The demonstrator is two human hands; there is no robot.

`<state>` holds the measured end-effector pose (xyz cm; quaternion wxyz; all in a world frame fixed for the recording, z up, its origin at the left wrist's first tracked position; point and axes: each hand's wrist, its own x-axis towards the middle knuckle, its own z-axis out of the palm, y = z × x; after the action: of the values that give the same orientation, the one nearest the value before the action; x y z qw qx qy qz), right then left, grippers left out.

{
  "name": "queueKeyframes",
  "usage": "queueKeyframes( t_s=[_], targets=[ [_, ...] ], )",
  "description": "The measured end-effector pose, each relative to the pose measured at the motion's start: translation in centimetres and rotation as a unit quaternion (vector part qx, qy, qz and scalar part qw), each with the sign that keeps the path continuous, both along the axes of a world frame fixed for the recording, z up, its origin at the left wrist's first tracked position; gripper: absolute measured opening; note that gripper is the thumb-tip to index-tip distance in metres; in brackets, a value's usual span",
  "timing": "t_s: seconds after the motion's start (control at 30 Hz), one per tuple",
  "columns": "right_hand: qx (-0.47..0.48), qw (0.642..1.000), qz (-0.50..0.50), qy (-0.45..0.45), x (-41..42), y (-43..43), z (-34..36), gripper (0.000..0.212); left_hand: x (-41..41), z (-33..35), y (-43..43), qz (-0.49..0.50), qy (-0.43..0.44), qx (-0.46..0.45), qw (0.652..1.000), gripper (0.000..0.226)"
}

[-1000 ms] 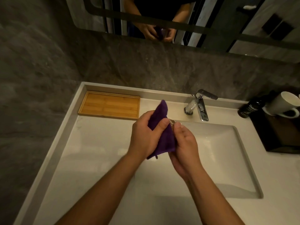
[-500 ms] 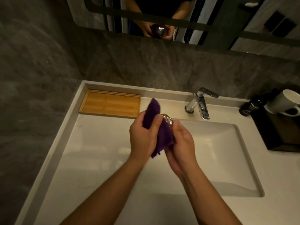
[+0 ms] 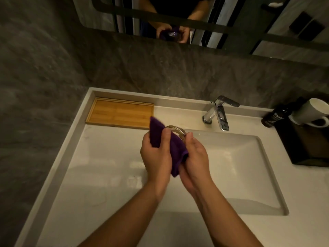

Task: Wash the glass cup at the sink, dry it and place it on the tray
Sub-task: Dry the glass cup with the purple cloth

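Note:
I hold the glass cup between both hands above the left edge of the sink basin. Only its rim shows; a purple cloth wraps the rest. My left hand presses the cloth against the cup, thumb on top. My right hand cups the glass from the right side. The bamboo tray lies bare at the back left of the counter, just beyond the cloth's upper corner.
A chrome faucet stands behind the basin. At the right, a dark bottle and a white mug sit by a black box. A mirror above reflects my hands. A grey stone wall bounds the left.
The cloth's upper corner has dropped and more of the cup's rim has come into sight. My hands have shifted slightly away from me and to the left.

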<state>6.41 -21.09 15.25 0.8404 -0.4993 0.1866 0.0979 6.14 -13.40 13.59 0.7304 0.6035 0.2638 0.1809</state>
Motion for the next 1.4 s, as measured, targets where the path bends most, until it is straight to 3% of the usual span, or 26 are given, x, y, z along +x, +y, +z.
queueKeyframes(
  t_s=[0.1, 0.23, 0.3, 0.37, 0.43, 0.53, 0.63, 0.7, 0.77, 0.87, 0.97, 1.07, 1.13, 1.2, 1.27, 1.33, 1.4],
  targets=[
    [0.014, 0.999, -0.002, 0.031, -0.7, 0.3, -0.2, 0.046, -0.7, -0.3, -0.4, 0.016, 0.023, -0.004, 1.0, 0.04],
    [-0.014, 0.997, 0.074, 0.028, 0.5, -2.2, 0.2, 0.042, 1.3, -0.1, 3.7, -0.203, 0.009, 0.153, 0.967, 0.029],
    [-0.006, 0.995, 0.098, 0.025, 0.9, -2.5, 0.2, 0.042, 1.9, 0.2, 4.7, -0.261, 0.018, 0.182, 0.948, 0.034],
    [0.042, 0.997, 0.064, 0.015, 0.7, -1.5, -0.1, 0.044, 1.7, -0.1, 4.2, -0.196, -0.001, 0.165, 0.967, 0.036],
    [0.089, 0.996, 0.011, 0.015, 0.0, 0.1, -0.6, 0.049, 0.8, -0.3, 2.3, -0.065, 0.003, 0.087, 0.994, 0.034],
    [0.11, 0.993, -0.011, 0.044, -1.2, 1.4, -1.5, 0.051, -0.7, -0.3, 0.3, 0.027, 0.021, -0.005, 0.999, 0.039],
    [0.091, 0.994, 0.018, 0.057, -1.0, -0.3, -1.7, 0.048, 0.1, -1.1, 2.1, -0.101, 0.012, 0.089, 0.991, 0.038],
    [0.053, 0.996, 0.046, 0.051, -0.5, -1.7, -1.3, 0.045, 0.9, -0.9, 3.7, -0.227, 0.014, 0.16, 0.961, 0.034],
    [0.04, 0.997, 0.056, 0.037, -0.3, -1.9, -0.9, 0.042, 1.3, -0.6, 4.0, -0.263, 0.012, 0.172, 0.949, 0.034],
    [0.057, 0.997, 0.003, 0.042, -0.7, -0.4, -1.2, 0.044, 0.4, -0.9, 1.8, -0.109, 0.008, 0.077, 0.991, 0.03],
    [0.065, 0.994, -0.017, 0.084, -1.5, 0.8, -1.8, 0.051, -1.0, -1.1, -0.7, 0.034, 0.051, -0.03, 0.998, 0.032],
    [0.038, 0.995, 0.019, 0.096, -1.6, -0.6, -1.5, 0.049, -0.2, -1.8, 0.9, -0.086, 0.062, 0.061, 0.992, 0.031],
    [-0.003, 0.995, 0.054, 0.081, -1.1, -2.1, -1.3, 0.043, 1.1, -1.9, 3.1, -0.234, 0.057, 0.141, 0.96, 0.034],
    [-0.017, 0.995, 0.067, 0.067, -0.8, -2.5, -1.0, 0.04, 1.7, -1.6, 4.0, -0.303, 0.046, 0.164, 0.938, 0.036],
    [0.001, 0.998, 0.034, 0.057, -0.7, -1.6, -1.1, 0.041, 1.3, -1.5, 3.3, -0.234, 0.022, 0.127, 0.964, 0.035],
    [0.023, 0.998, -0.008, 0.056, -1.1, -0.1, -1.7, 0.045, 0.3, -1.6, 1.3, -0.086, 0.029, 0.057, 0.994, 0.035],
    [0.036, 0.997, -0.025, 0.069, -1.5, 0.9, -2.1, 0.049, -0.9, -1.4, -0.6, 0.018, 0.048, -0.026, 0.998, 0.038]
  ],
)
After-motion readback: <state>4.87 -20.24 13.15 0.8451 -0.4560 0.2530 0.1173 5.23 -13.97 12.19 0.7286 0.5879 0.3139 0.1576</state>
